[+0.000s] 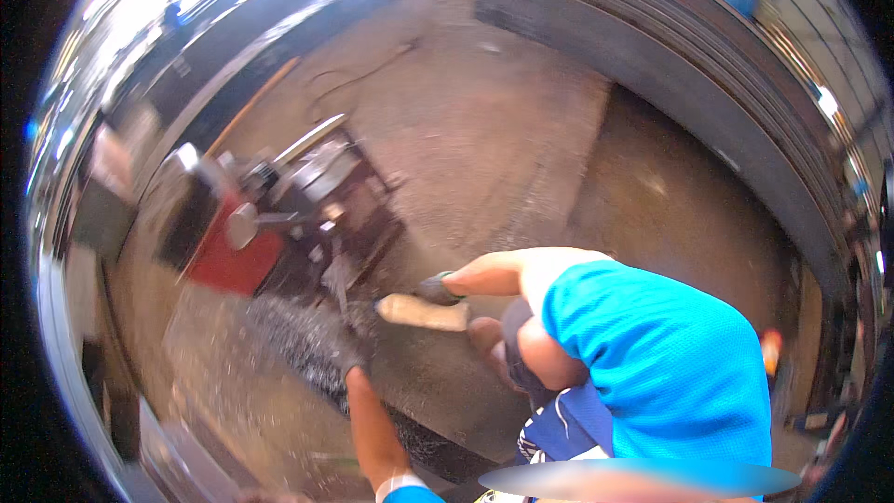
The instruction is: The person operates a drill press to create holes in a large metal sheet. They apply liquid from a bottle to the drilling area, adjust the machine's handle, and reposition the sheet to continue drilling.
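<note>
My left hand [348, 351] wears a dark glove and reaches forward beside the machine. Motion blur smears its fingers against the dark shavings, so what it touches is unclear. Just beyond it stands a blurred pale grey upright part [339, 278] of the machine [321, 191], which has a dark body, a red panel [237, 250] and a round knob on an arm [243, 225]. My right hand [436, 290], also in a dark glove, hangs in front of my bent knee, right above my tan shoe [424, 312]. Its fingers cannot be made out.
A heap of dark metal shavings [296, 340] lies on the floor left of my left hand. Long dark steel beams [689, 116] run along the right side. A thin cable [363, 76] crosses the brown floor [466, 112] behind the machine. Another dark beam [279, 42] lies far left.
</note>
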Demonstrator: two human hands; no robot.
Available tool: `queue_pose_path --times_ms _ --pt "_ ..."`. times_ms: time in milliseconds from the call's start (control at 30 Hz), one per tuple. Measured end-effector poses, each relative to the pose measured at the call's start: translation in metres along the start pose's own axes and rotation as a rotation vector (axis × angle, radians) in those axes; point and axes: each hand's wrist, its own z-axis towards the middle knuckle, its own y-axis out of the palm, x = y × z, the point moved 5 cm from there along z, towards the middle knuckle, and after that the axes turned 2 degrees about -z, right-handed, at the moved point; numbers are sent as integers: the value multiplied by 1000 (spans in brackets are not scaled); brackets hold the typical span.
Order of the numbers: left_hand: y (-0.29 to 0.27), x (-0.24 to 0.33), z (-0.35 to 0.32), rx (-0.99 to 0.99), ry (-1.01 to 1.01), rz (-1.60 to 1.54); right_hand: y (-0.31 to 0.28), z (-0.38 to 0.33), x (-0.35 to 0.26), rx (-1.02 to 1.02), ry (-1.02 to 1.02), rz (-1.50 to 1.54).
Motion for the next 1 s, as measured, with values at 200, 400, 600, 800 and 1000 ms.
queue_pose_path --times_ms 200,400,600,800,1000 --pt "0 -8 -10 -71 -145 -282 -14 -42 -21 49 55 28" --pt "16 -29 -3 -186 -214 -186 -22 -66 -24 107 115 93" --pt "-1 -11 -10 -191 -243 -401 -19 -85 -25 128 92 171" --pt "-25 13 -15 -207 -261 -9 -21 -92 -34 130 79 231" --pt "-20 8 -15 -171 -278 -239 -27 -93 -40 117 69 262"
